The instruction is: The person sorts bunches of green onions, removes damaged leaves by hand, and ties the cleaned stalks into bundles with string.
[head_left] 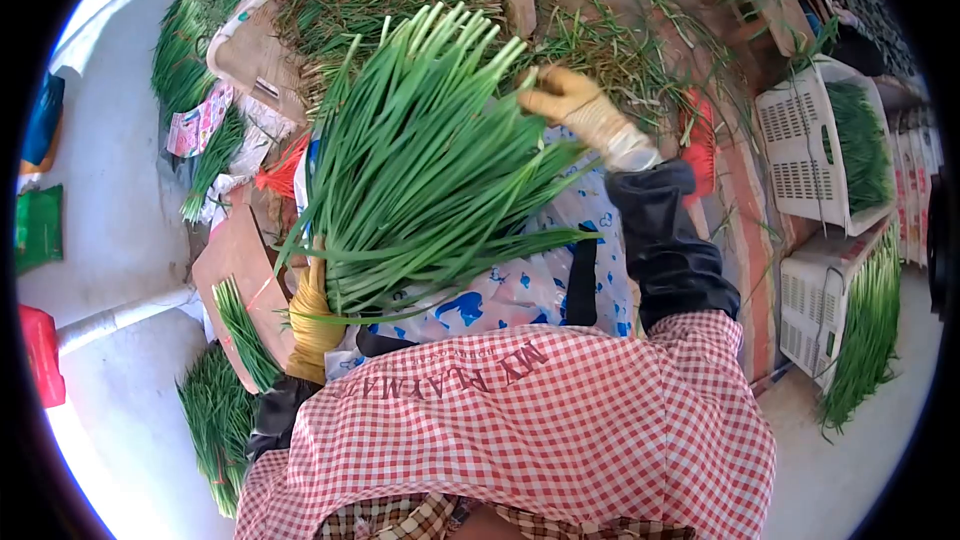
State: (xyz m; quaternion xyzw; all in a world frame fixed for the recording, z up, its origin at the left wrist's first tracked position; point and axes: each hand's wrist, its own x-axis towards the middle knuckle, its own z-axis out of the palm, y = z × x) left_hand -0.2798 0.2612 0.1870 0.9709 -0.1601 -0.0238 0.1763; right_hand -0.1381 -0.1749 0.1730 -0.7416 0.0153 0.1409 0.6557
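Observation:
A large loose bunch of garlic chives [430,160] lies across my lap, pale stem ends pointing away and green leaves spreading toward me. My right hand [565,100], in a yellowish glove, is at the far right edge of the bunch, its fingers curled at a few stem ends. My left hand [315,325], in a yellow glove, closes on the near left side of the bunch; leaves partly cover its fingers. Under the chives is a white plastic sheet with blue prints [480,305] over my lap.
Ahead stands a pale crate [240,55] with more chives inside. Cut leaves and scraps litter the floor [620,50]. White baskets [800,155] of chives stand at right. Tied bundles [215,400] lie at left, beside a brown board [235,250]. Red ties [285,170] lie near the crate.

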